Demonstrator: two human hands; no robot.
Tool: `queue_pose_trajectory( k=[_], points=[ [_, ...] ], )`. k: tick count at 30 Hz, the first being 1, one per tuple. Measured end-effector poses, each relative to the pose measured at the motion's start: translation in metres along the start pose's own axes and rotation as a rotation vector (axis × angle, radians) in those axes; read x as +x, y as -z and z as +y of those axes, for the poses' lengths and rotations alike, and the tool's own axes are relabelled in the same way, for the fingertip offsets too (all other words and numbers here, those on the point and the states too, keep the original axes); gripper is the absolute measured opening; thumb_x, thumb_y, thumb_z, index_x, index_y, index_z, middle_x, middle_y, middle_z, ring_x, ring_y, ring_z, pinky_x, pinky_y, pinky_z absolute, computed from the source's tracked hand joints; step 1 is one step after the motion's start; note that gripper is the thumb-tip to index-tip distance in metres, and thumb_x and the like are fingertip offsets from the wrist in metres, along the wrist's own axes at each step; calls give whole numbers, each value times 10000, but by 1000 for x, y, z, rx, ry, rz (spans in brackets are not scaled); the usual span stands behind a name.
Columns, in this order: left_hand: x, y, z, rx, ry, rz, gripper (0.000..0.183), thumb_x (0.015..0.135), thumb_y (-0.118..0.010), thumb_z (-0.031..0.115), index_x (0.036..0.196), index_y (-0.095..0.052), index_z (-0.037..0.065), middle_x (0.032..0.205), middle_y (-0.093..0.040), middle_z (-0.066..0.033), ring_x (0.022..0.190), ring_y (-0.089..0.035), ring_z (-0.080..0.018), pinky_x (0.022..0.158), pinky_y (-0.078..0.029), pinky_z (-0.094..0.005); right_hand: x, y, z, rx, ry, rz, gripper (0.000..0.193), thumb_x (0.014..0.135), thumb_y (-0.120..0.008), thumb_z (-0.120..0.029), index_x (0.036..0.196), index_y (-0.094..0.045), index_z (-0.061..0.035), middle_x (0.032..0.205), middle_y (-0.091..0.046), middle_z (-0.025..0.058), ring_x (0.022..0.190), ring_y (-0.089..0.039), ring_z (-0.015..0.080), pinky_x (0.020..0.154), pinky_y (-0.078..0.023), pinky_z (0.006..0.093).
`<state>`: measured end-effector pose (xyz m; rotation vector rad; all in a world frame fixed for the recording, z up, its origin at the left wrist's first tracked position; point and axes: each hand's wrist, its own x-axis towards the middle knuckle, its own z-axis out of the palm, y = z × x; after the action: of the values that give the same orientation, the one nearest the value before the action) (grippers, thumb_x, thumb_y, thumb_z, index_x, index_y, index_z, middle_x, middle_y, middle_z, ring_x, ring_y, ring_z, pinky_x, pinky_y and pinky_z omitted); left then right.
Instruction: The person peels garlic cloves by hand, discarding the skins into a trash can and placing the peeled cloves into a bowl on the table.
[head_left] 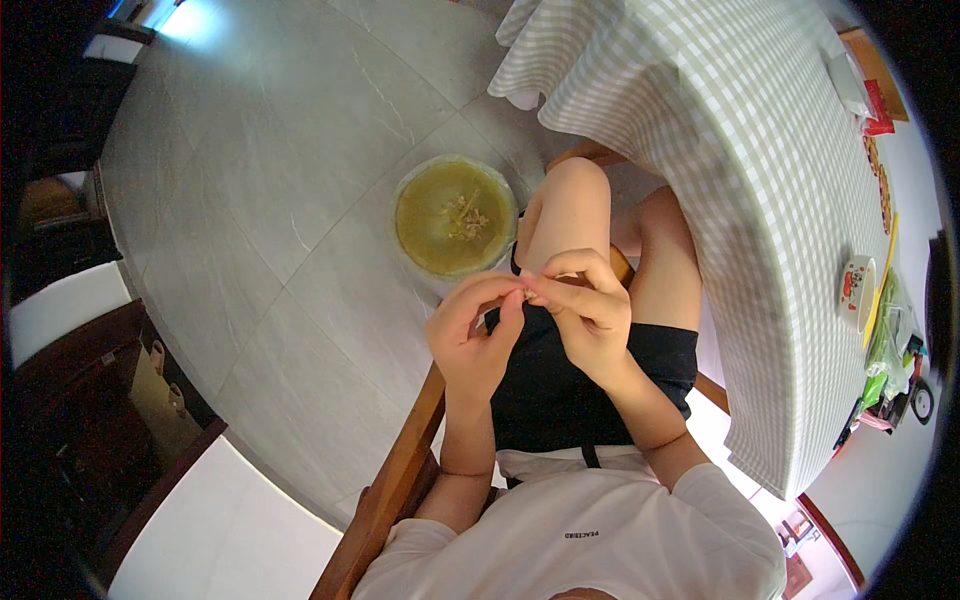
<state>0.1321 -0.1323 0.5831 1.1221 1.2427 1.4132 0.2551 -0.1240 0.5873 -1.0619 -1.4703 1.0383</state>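
My left hand (472,332) and my right hand (592,322) meet above my lap. Their thumbs and fingertips pinch a small pale piece (528,294) between them. Fingers cover most of it, so its kind does not show. Just beyond my hands, a round yellow-green bin (422,222) with a clear liner stands on the floor. Several light-coloured scraps (468,222) lie at its bottom.
On my right is a table under a checked cloth (740,180). Along its far side are a patterned white bowl (856,290), a red packet (878,108) and a clear plastic bag (888,340). A wooden chair arm (400,480) runs beside my left forearm.
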Motion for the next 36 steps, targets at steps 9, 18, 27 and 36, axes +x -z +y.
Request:
queue_pose_trajectory(
  k=[9,18,27,36],
  points=[
    [-1,0,-5,2,4,29,60,726,-575,-42,783,-567,-28,799,-585,-84,733,-545,-143,692,-424,-237,-1,0,4,-14,-48,-15,143,765,-549,44,895,-606,31,903,-526,100,769,-538,138,672,-456,215],
    [-2,2,-5,-25,3,-5,60,749,-532,-42,800,-535,-10,816,-565,-74,753,-524,-147,724,-402,-243,-9,-5,14,617,-383,21,172,843,-488,-49,1004,-531,-6,963,-558,94,845,-549,152,743,-456,258],
    [25,9,-75,53,236,196,29,805,-516,27,792,-493,18,689,-506,-29,636,-503,-96,609,-410,-214,0,-2,7,943,-512,0,199,856,-485,-144,1025,-493,-41,1003,-550,130,864,-545,197,754,-445,302],
    [48,52,-225,651,58,296,122,787,-524,47,870,-592,-12,811,-619,-114,710,-574,-164,630,-440,-269,-3,-7,15,970,-551,-97,201,870,-457,-142,1040,-495,-42,978,-563,129,850,-539,195,748,-429,306]
  ],
)
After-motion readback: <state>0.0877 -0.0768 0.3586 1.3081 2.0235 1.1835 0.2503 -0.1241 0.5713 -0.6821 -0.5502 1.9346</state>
